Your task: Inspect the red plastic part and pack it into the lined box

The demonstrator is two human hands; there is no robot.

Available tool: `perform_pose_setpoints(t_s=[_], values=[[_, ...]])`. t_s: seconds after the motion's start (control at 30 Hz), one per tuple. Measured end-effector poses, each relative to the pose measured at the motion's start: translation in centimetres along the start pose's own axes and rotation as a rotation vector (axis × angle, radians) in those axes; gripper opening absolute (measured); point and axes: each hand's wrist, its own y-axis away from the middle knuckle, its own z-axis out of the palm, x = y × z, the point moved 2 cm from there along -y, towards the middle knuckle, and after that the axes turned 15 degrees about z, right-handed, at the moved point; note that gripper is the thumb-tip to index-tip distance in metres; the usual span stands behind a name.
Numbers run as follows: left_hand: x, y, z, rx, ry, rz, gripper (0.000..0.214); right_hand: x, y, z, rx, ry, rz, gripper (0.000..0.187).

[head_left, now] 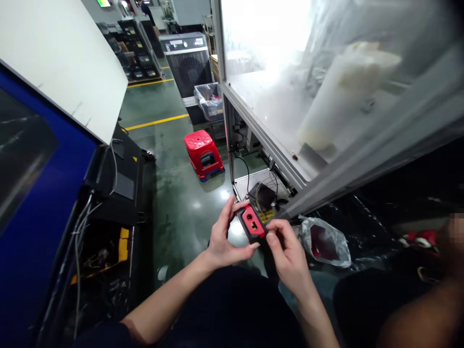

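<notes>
Both hands on the red and black device [252, 223], held above the green floor [181, 203], just in front of the open machine frame [275, 159]. Left hand [223, 239]: fingers curled shut around its left edge. Right hand [288, 251]: fingers pinched shut on the lower right corner. Clear plastic bag [324, 241] lies just right of my right hand. Red stool [203, 153] stands further off.
</notes>
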Motion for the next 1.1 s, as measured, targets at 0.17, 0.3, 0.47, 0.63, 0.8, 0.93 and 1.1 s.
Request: perform_pose_setpoints(t_s=[0.17,0.3,0.47,0.63,0.8,0.93,1.1], values=[[-4.1,-2.7,-8.2,0.314,0.296,-0.356,0.103,-1.4,-4.9,6.8,0.133,-0.106,0.086,0.023],[-8.3,-4.7,-15.8,0.705,0.437,-0.678,0.075,-2.3,-9.2,13.0,0.321,-0.141,0.178,0.029],[-11.7,-7.0,-24.0,0.78,0.52,-0.758,0.038,-5.1,-14.1,21.7,0.242,-0.046,0.106,0.023],[-13.8,-9.2,-30.4,0.818,0.513,-0.8,0.036,-8.9,-19.2,28.9,0.111,0.041,-0.052,0.025],[-17.0,-11.8,-35.9,0.832,0.446,-0.773,0.038,-11.5,-26.2,34.2,0.017,0.032,-0.014,0.021],[-21.6,-15.0,-40.3,0.894,0.372,-0.792,0.068,-12.7,-33.7,38.3,-0.019,-0.001,0.046,0.022],[-30.3,-21.5,-46.0,0.801,0.275,-0.811,0.085,-13.6,-46.2,43.7,-0.042,-0.073,0.099,0.031]])
